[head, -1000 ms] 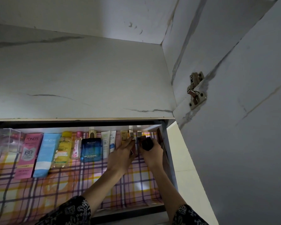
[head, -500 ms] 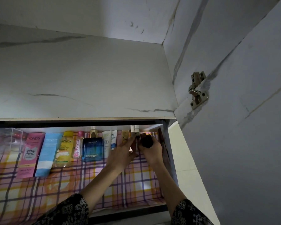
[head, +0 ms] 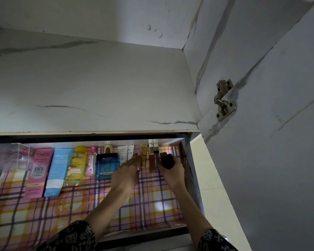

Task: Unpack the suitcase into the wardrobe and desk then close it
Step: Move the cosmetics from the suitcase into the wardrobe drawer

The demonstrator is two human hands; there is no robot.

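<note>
Leftward a touch since half a second ago: I watch the left hand [head: 127, 173] leave the two red lip tubes [head: 153, 156] and set its fingertips against the small gold tube [head: 143, 157]. On my head feed its fingers lie straight and pressed together. The right hand [head: 172, 172] curls round a dark little container [head: 167, 161] at the right end of the toiletry row, just beside the lip tubes, above the checked liner [head: 80, 205] of the wardrobe drawer [head: 195, 178]. A blue cologne bottle [head: 107, 165] lies left of the left hand.
</note>
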